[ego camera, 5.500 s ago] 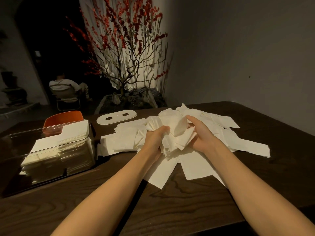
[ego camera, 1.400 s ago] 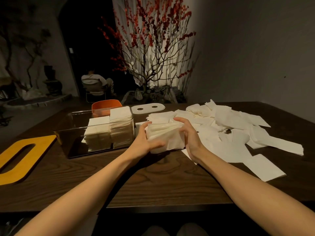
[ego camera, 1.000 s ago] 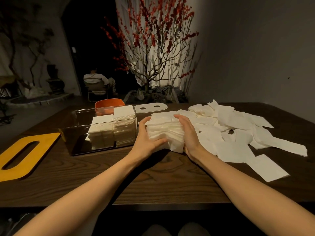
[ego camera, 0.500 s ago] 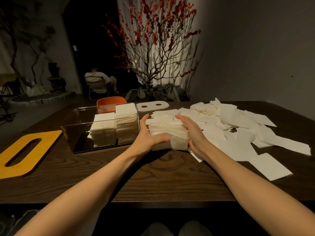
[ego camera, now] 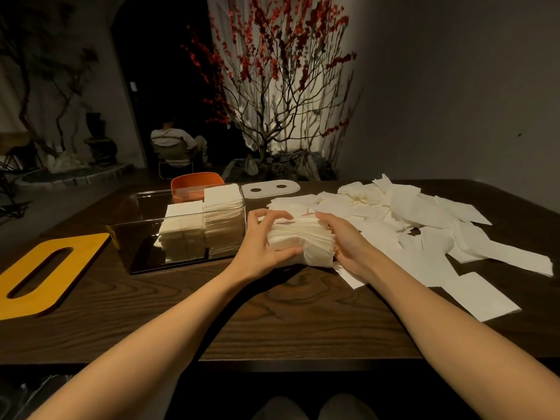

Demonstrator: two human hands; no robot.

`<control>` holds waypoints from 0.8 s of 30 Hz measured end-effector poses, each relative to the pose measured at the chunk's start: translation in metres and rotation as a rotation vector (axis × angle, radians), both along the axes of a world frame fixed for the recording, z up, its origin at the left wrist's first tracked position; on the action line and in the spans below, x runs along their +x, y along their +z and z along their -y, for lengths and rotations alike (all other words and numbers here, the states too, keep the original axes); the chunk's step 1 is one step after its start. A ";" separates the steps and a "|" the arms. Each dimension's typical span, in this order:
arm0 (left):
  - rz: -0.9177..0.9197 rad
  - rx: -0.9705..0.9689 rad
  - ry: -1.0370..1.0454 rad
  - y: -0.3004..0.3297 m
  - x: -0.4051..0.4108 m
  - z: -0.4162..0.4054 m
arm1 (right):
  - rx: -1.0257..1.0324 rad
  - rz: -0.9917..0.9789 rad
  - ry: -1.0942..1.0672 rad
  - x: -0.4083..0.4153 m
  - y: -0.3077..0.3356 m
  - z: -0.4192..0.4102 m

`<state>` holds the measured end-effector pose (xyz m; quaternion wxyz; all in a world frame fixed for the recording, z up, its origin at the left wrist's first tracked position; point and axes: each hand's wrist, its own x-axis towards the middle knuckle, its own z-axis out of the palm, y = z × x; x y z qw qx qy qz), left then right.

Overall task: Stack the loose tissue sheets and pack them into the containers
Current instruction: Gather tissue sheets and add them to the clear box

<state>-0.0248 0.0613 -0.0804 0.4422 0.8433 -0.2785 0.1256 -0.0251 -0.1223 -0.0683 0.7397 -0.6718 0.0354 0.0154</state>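
Note:
A thick stack of white tissue sheets (ego camera: pixel 303 241) rests on the dark wooden table (ego camera: pixel 272 322), squeezed between both hands. My left hand (ego camera: pixel 260 244) grips its left side, thumb under the near edge and fingers over the top. My right hand (ego camera: pixel 345 241) grips the right side, fingers curled over the top. Loose tissue sheets (ego camera: pixel 424 234) lie scattered to the right. Just left of the stack stands a clear container (ego camera: pixel 145 234) with two tissue piles (ego camera: pixel 203 225) packed at its right end.
A yellow lid with a long slot (ego camera: pixel 42 274) lies at the left table edge. An orange container (ego camera: pixel 197 184) and a white lid with two holes (ego camera: pixel 269 188) sit behind. A red-blossom tree and a seated person are beyond the table.
The bunch of loose sheets gathered earlier has been squared into a neat stack, lowered onto the table beside the clear container. Both hands keep holding it.

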 end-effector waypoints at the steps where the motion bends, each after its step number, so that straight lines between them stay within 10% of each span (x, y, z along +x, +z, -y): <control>1: 0.006 0.010 0.003 0.000 0.000 0.000 | -0.009 -0.004 0.002 0.001 -0.001 0.000; 24: -0.009 0.067 0.024 0.002 -0.004 -0.003 | -0.052 -0.064 0.003 -0.006 0.012 0.003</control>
